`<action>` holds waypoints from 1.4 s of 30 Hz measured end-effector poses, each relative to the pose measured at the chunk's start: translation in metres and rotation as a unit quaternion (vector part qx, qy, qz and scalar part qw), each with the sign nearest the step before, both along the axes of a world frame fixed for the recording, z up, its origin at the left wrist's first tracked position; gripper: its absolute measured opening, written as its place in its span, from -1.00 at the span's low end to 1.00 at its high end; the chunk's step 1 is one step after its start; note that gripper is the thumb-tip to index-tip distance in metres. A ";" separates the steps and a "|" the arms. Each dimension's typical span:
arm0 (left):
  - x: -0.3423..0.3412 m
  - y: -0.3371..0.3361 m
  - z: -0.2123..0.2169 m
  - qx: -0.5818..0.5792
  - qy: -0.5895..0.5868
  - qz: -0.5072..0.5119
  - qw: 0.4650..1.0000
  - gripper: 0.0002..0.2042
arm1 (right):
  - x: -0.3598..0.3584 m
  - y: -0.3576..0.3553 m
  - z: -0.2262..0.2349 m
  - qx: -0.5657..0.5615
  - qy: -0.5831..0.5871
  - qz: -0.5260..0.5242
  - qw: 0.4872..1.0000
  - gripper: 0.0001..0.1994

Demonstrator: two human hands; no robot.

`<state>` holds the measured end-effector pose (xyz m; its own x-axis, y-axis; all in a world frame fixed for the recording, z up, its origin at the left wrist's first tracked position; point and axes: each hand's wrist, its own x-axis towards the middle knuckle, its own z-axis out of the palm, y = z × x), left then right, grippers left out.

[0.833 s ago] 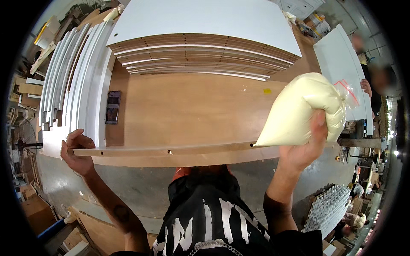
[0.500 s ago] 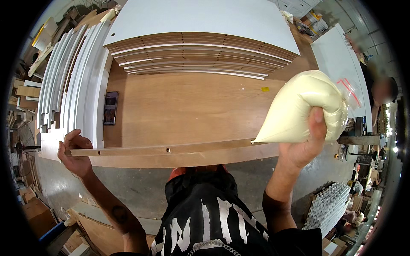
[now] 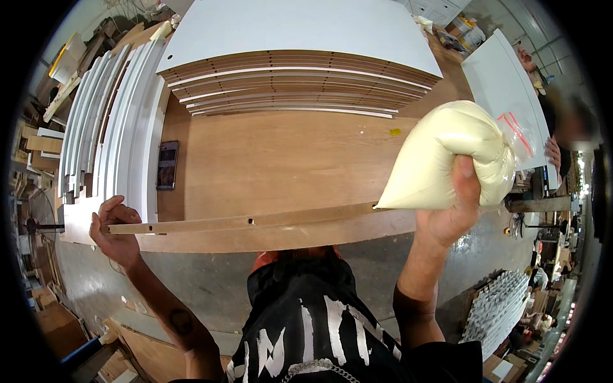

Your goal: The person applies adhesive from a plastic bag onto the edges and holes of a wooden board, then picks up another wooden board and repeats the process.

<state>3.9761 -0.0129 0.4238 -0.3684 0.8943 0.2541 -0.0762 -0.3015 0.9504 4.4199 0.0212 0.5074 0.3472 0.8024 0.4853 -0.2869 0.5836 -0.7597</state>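
My right grip (image 3: pixel 452 214) clasped the piping bag (image 3: pixel 434 156), left grip (image 3: pixel 119 244) curled round the drilled strip (image 3: pixel 204 225); I judged oversqueezing risked overflow.

The person wears a black shirt (image 3: pixel 290 297) with big, ragged white strokes (image 3: pixel 334 329) across the front and a silver chain (image 3: pixel 314 365) at the neck. The right sleeve (image 3: pixel 447 362) is black. The left forearm (image 3: pixel 153 295) bears a dark, rounded mark (image 3: pixel 181 321). Red clothing (image 3: pixel 263 260) shows below the shirt, possibly trousers, though mostly hidden.
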 end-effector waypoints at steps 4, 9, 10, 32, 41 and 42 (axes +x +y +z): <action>0.003 0.001 0.002 -0.004 0.013 0.010 1.000 -0.42 | 0.004 -0.001 -0.002 -0.005 0.007 0.008 1.000 -0.54; 0.005 0.001 0.004 0.001 0.018 0.013 1.000 -0.43 | 0.006 -0.001 -0.005 -0.012 0.009 -0.007 1.000 -0.54; 0.005 0.001 0.004 0.004 0.022 0.011 1.000 -0.43 | 0.007 -0.002 -0.006 -0.012 0.007 -0.010 1.000 -0.54; 0.104 -0.010 0.052 0.055 0.364 0.461 0.807 -0.58 | 0.118 0.014 0.010 -0.053 0.052 0.044 0.996 -0.62; 0.394 -0.006 0.094 0.066 0.552 -0.168 0.814 -0.57 | 0.130 0.008 0.027 -0.065 0.049 0.101 0.992 -0.60; 0.396 -0.004 0.087 0.068 0.570 -0.152 0.805 -0.60 | 0.134 0.009 0.023 -0.065 0.033 0.072 0.995 -0.60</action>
